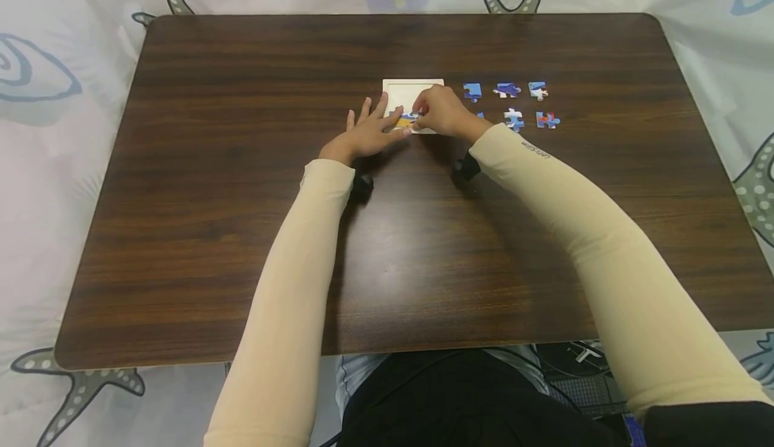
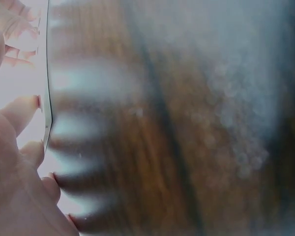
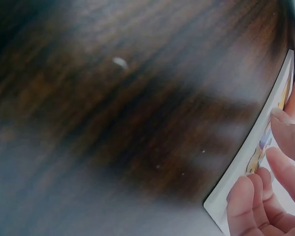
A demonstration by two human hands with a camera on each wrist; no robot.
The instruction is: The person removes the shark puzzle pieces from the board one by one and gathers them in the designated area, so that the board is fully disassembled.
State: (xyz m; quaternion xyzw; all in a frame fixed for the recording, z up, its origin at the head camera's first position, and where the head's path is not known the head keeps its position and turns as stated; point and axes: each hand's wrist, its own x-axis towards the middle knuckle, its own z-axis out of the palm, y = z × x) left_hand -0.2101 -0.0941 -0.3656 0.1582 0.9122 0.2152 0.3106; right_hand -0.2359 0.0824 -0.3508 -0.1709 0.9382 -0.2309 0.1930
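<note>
A white puzzle tray [image 1: 413, 85] lies on the table, with puzzle pieces in yellow, blue and white [image 1: 406, 120] along its near side. My left hand [image 1: 364, 134] reaches in from the left, fingers spread, its thumb and index finger at the tray's near left part. Over the near right part, my right hand [image 1: 444, 112] has its fingers curled and its thumb and index finger around a puzzle piece, mostly hidden by the fingers. The right wrist view shows fingertips [image 3: 280, 118] close over the colored pieces by the white rim.
Right of the tray lie several loose puzzle pieces, among them a blue one [image 1: 472, 91], a purple-blue one [image 1: 506, 90] and a red-blue one [image 1: 547, 120]. Another sits partly behind my right wrist. The dark wooden table [image 1: 211, 165] extends around them.
</note>
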